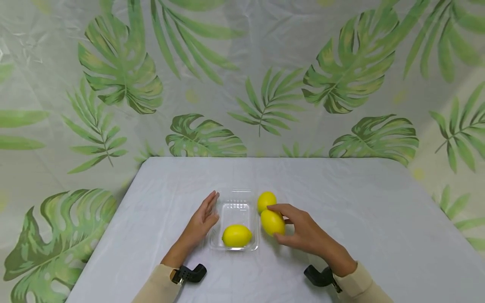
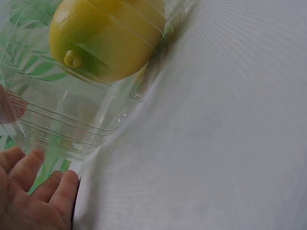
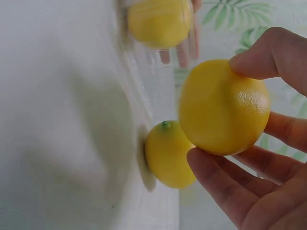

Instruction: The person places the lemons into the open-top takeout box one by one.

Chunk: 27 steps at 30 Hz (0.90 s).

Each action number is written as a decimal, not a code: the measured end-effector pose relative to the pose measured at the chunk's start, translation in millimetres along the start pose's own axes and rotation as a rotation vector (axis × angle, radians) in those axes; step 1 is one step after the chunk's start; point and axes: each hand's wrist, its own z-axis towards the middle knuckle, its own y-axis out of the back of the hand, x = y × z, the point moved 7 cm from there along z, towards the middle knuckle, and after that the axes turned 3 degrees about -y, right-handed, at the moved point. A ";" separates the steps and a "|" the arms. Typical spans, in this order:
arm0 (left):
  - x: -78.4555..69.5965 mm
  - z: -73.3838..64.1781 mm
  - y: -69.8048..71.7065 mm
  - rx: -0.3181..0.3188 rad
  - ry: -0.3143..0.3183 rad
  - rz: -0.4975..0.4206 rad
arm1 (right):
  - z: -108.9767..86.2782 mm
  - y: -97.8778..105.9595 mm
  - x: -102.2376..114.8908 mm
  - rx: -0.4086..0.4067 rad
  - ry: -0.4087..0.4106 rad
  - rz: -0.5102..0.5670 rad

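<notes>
A clear plastic container (image 1: 231, 213) stands on the table with one lemon (image 1: 236, 235) lying in its near end. My left hand (image 1: 201, 221) is at the container's left side, fingers straight along the wall; the left wrist view shows these fingers (image 2: 64, 194) close by the ridged plastic. To the right of the container, my right hand (image 1: 303, 229) pinches a second lemon (image 3: 223, 108) between thumb and fingertips, held above the table. Behind it a third lemon (image 1: 267, 202) rests on the cloth beside the container, partly covered by the held one in the head view.
A white cloth (image 1: 170, 181) covers the table. Behind the table's far edge hangs a leaf-patterned sheet (image 1: 273, 54). Black wrist devices (image 1: 194, 273) are strapped on both wrists, by the cream sleeves (image 1: 159, 284).
</notes>
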 end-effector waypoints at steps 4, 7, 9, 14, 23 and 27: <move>0.1 1.0 1.6 -0.004 -0.012 0.003 | 6.3 1.9 6.0 -0.015 0.029 -0.003; 2.7 1.5 2.1 -0.007 -0.017 -0.016 | 11.1 1.4 10.0 -0.014 0.040 -0.003; 7.0 1.5 2.1 -0.007 -0.013 -0.027 | 13.9 0.8 12.3 -0.014 0.047 0.000; 25.1 2.6 3.4 -0.026 0.021 0.011 | 19.9 -0.2 14.9 -0.008 0.040 0.014; 31.8 5.1 5.2 -0.045 0.023 0.035 | 31.4 -3.8 17.6 0.007 0.046 0.051; 32.1 3.7 3.6 -0.036 0.017 0.025 | 35.7 -6.6 19.2 0.010 0.071 0.058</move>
